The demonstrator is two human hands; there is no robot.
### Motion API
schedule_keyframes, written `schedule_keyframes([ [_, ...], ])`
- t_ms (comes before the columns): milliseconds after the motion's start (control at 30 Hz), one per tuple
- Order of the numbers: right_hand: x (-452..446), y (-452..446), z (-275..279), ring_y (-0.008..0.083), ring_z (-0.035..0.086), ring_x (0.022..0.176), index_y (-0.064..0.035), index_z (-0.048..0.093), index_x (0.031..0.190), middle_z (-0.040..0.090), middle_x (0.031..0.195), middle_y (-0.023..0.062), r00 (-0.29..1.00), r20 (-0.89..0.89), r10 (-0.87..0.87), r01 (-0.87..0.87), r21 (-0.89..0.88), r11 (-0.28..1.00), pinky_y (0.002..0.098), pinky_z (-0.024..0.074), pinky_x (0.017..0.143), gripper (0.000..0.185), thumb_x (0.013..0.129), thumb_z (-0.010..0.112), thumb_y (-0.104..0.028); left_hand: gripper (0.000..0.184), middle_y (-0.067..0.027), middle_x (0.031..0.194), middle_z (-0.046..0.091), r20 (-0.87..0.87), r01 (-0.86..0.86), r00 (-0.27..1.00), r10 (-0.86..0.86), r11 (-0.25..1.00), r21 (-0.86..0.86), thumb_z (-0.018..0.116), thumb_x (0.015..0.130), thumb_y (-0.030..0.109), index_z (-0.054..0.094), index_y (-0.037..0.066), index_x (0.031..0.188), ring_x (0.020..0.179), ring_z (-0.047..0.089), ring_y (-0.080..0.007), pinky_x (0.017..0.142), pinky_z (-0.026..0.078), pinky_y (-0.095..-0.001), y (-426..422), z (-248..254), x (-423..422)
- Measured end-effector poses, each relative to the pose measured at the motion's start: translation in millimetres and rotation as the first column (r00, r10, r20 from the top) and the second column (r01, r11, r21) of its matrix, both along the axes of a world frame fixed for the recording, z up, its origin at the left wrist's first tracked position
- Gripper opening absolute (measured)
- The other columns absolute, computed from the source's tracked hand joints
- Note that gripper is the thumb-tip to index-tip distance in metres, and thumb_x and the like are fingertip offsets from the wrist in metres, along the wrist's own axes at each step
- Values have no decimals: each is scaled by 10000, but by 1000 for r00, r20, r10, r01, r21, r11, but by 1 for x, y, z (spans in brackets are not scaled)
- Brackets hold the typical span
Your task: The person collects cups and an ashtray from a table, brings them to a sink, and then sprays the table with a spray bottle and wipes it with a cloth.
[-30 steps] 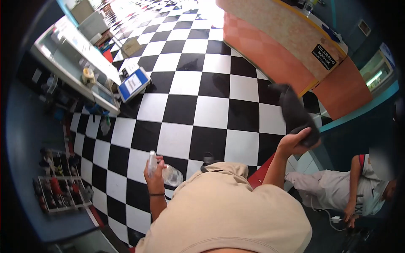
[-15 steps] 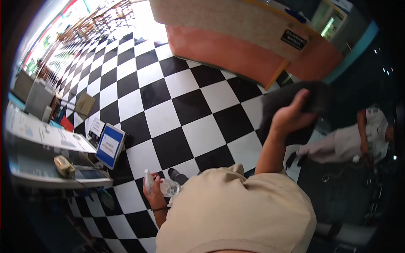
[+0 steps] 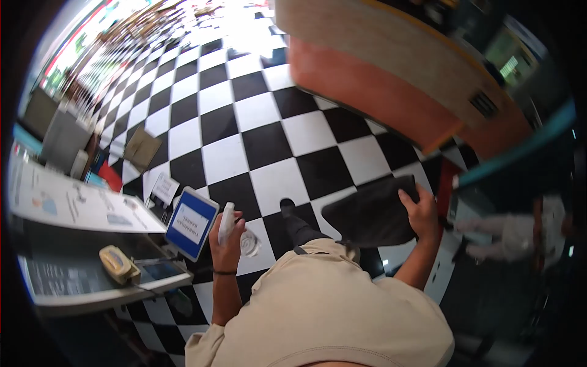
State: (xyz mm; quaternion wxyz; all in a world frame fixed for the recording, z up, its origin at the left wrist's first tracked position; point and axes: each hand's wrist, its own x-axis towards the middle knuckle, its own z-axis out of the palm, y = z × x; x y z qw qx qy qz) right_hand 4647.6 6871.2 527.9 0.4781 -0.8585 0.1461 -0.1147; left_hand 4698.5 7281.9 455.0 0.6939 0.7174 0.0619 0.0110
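Checkered floor (image 3: 223, 159) spreads below the right hand (image 3: 423, 214) and left hand (image 3: 228, 240); a counter (image 3: 367, 70) stands beyond the right. The right grasps a dark cloth (image 3: 374, 212) extending leftward; the left clasps a clear spray bottle (image 3: 249, 244).

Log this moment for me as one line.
left grip: holding spray bottle | right grip: closed on right edge of dark cloth | left side: blue-framed sign | ahead right: orange-fronted counter
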Motion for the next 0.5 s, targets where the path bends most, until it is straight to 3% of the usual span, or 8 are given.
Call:
schedule_keyframes([
  [33, 32, 11, -3, 212, 695, 855, 39, 674, 1040, 734, 924, 161, 999, -23, 41, -42, -60, 997, 347, 518, 783, 260, 926, 640, -192, 265, -74, 1031, 651, 0, -26, 1000, 26, 1000, -1, 694, 901, 96, 629, -7, 1136, 856, 627, -117, 751, 548, -265, 13, -5, 22],
  [167, 188, 52, -46, 208, 701, 821, 33, 673, 1025, 730, 865, 165, 967, -92, 237, -240, -22, 971, 348, 520, 734, 258, 921, 645, -201, 243, -45, 988, 654, -51, -124, 992, 119, 986, -113, 693, 893, 108, 643, 9, 1109, 822, 622, -106, 756, 521, -259, 53, -19, 107],
  [267, 324, 120, -44, 333, 701, 751, 14, 657, 982, 684, 800, 216, 914, -163, 372, -402, -224, 888, 378, 513, 676, 243, 904, 653, -216, 217, -44, 932, 634, -40, -256, 966, 257, 966, 45, 682, 901, 104, 637, 0, 1086, 816, 615, -105, 729, 505, -252, 88, -22, 161],
  [300, 365, 151, -44, 392, 671, 716, 8, 649, 971, 651, 756, 234, 904, -95, 417, -428, -221, 876, 412, 498, 638, 239, 902, 653, -221, 207, -42, 925, 633, -33, -338, 940, 340, 940, 44, 679, 900, 103, 640, 4, 1078, 809, 612, -104, 728, 500, -250, 101, -20, 182],
  [333, 405, 180, -42, 372, 658, 654, 6, 652, 976, 643, 733, 228, 853, -46, 520, -514, -246, 822, 417, 480, 595, 233, 903, 656, -216, 197, -41, 917, 632, -33, -413, 909, 414, 910, 49, 676, 900, 102, 643, 7, 1069, 803, 608, -102, 727, 495, -248, 113, -19, 196],
  [400, 468, 243, -13, 346, 638, 614, -6, 661, 976, 631, 713, 218, 744, -128, 655, -668, -126, 734, 398, 470, 569, 212, 906, 659, -207, 180, -39, 909, 630, -35, -532, 844, 535, 844, 66, 672, 896, 95, 648, 11, 1054, 789, 602, -100, 724, 487, -245, 138, -12, 222],
  [467, 524, 297, 12, 323, 623, 582, -22, 671, 975, 622, 694, 201, 634, -125, 763, -772, -144, 618, 377, 460, 552, 196, 906, 672, -205, 165, -38, 908, 626, -28, -626, 777, 629, 777, 61, 668, 891, 82, 652, 14, 1041, 773, 597, -99, 719, 481, -243, 161, -5, 252],
  [500, 555, 318, 10, 333, 618, 581, -26, 674, 975, 613, 679, 192, 578, -27, 815, -804, -192, 564, 379, 453, 546, 199, 903, 685, -212, 167, -38, 903, 622, -20, -639, 767, 642, 766, 71, 661, 884, 66, 652, 16, 1044, 763, 594, -100, 717, 483, -244, 174, -5, 269],
])
